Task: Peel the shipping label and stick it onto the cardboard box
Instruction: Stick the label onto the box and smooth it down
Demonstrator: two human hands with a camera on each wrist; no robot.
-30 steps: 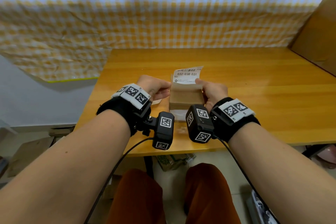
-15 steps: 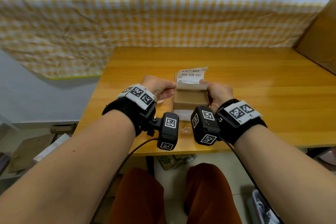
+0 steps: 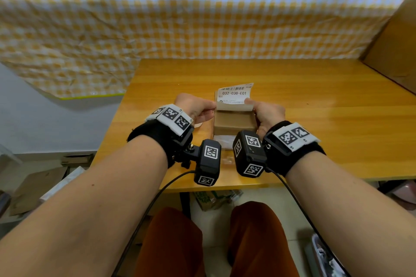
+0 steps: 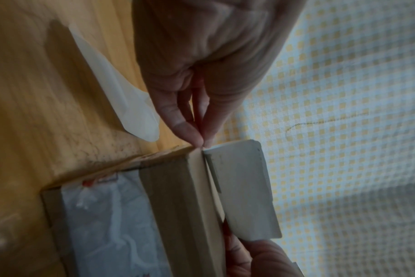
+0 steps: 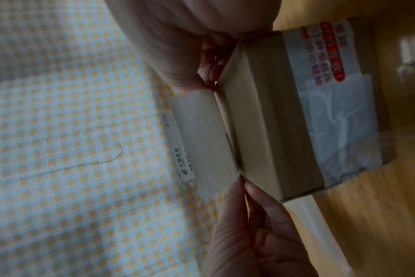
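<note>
**A:** Where is the shipping label (image 3: pixel 234 94) at this moment?

**B:** You hold it over the far top edge of the cardboard box (image 3: pixel 234 122), which sits on the wooden table (image 3: pixel 326 105) close to its near edge. The printed part with the barcode and "032-038-E01" stands up beyond the box and faces you. Its lower edge meets the top of the box along the far edge.

**A:** And what are your hands doing?

**B:** Your left hand (image 3: pixel 198 108) pinches the label's left lower corner. In the left wrist view the thumb and forefinger tips (image 4: pixel 197 138) are pressed together right at the box's corner. Your right hand (image 3: pixel 266 112) pinches the right lower corner, thumb on top; the right wrist view shows the other fingers tucked behind the sheet at the box's edge.

**A:** Is the box itself bare?

**B:** No. Its near side carries a torn white label remnant (image 5: pixel 339 120) under clear tape, with a red printed strip at one end.

**A:** Anything else beside it?

**B:** A pale, translucent backing sheet (image 4: pixel 121 90) lies on the table just left of the box, under your left hand. A yellow-and-white checked cloth (image 3: pixel 202 11) hangs behind the table.
</note>
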